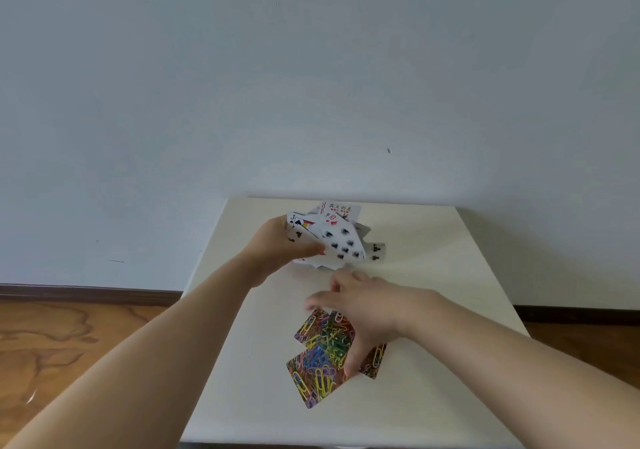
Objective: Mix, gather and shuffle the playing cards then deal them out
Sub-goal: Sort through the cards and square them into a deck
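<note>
Three face-down cards (320, 355) (overlapping) under right hand (367, 306).

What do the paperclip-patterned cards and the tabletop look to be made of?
Face-down cards with multicoloured paperclip-print backs: thin coated card or plastic, probably; they lie flat, and no clear gloss shows. Cream square table: smooth matt surface, likely laminate or painted board; no grain is visible.

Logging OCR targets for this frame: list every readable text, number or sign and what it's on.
"J" with a black spade: corner of a face-up card by the left hand.
"10" in red: card behind it.
"JOK...", vertical red letters: joker card at the far edge of the pile; its red characters are too blurred to read.
Face-down cards under the right hand: paperclip pattern, no text.
</note>
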### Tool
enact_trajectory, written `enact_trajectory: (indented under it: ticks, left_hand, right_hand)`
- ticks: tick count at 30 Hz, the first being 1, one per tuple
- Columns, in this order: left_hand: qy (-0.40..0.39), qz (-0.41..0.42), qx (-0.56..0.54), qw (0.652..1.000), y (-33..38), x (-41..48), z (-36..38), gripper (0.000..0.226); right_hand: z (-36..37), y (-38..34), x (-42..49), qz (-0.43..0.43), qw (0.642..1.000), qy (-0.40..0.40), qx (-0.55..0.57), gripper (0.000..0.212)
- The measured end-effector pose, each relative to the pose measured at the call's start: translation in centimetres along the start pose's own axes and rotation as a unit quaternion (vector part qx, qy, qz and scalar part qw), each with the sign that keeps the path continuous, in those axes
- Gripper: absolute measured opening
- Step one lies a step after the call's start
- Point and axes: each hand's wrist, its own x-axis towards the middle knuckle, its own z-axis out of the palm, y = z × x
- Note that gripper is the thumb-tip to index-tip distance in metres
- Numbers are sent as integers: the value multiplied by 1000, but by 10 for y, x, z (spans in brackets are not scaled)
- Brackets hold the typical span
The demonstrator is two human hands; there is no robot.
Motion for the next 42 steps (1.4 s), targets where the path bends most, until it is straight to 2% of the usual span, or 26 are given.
enact_trajectory:
  ticks: [4,8,13,16,18,20,23,25,27,29,32,35,38,40,42]
  left_hand:
    - [8,-3,-17,1000,-1,2,3,36]
    - [18,1,-10,1000,-3,4,8,30]
    - [40,15,-4,999,-6,-3,13,30]
    - [53,0,-30,998,-8,-10,11,30]
    - [52,-21,-51,997,-9,-14,9,30]
    - [48,-34,-59,996,-7,-19,8,31]
    - [26,-67,-98,993,-6,-23,6,33]
    - [0,-82,-123,989,-4,-26,7,35]
    - [-36,-83,-165,982,-2,-30,9,41]
    - [-70,-87,-212,971,0,-33,11,47]
    - [-89,-87,-276,953,-3,-38,13,48]
    - [-70,-93,-303,946,-8,-40,17,37]
    - [-27,-69,-231,970,-6,-41,23,17]
    - [9,-76,-154,985,-7,-40,27,35]
    - [45,-99,-110,988,-7,-40,28,50]
  right_hand:
    - [-10,-5,-2,36,998,-21,-38,81]
    - [-9,0,-6,58,998,-7,-40,70]
    - [0,7,-15,62,993,10,99,58]
    - [-4,15,-24,60,967,51,244,55]
    - [-7,23,-29,36,921,121,369,48]
    - [-8,28,-32,21,877,271,396,35]
    - [-2,28,-27,-3,819,505,274,33]
    - [7,25,-19,-8,814,564,136,47]
    - [20,21,-9,-4,830,558,13,50]
    - [34,15,2,5,854,519,-37,49]
    - [46,8,18,21,887,461,-9,52]
    - [50,8,25,25,908,417,35,54]
    - [50,10,25,17,919,383,91,82]
    - [50,11,25,6,924,361,126,96]
    - [49,12,23,-5,921,346,179,92]
